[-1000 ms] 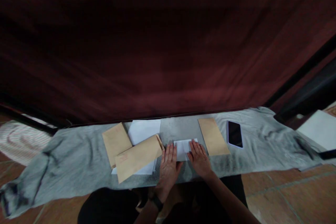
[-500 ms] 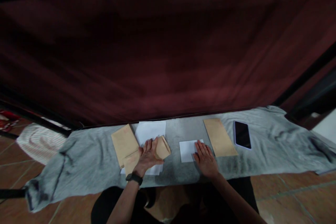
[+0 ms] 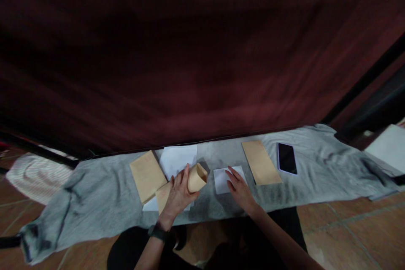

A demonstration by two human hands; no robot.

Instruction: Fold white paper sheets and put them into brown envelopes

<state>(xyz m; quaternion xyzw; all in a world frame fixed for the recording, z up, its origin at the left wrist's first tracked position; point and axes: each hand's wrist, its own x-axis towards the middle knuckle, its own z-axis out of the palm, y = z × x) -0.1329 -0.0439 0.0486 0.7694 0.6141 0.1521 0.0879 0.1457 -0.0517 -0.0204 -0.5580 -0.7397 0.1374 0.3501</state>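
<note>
My left hand (image 3: 179, 193), a dark band on its wrist, is closed around a brown paper envelope (image 3: 196, 178). The envelope's mouth gapes open toward the right, and its middle is hidden under my fingers. My right hand (image 3: 239, 192) is over a folded white paper (image 3: 222, 180), fingers apart; whether the fingertips touch it I cannot tell. White sheets (image 3: 179, 157) lie behind and partly beneath my left hand. Left of them rests a stack of brown envelopes (image 3: 147, 176).
Another brown envelope (image 3: 261, 162) lies flat to the right of the folded paper. A phone (image 3: 287, 158) with a pale purple edge is beside it. A grey cloth (image 3: 104, 194) covers the narrow surface, with a dark red curtain (image 3: 202, 71) behind.
My left hand has gone from lying spread on the envelope to gripping it, and the envelope's mouth has bulged open. My right hand has risen off the folded paper and shifted slightly left.
</note>
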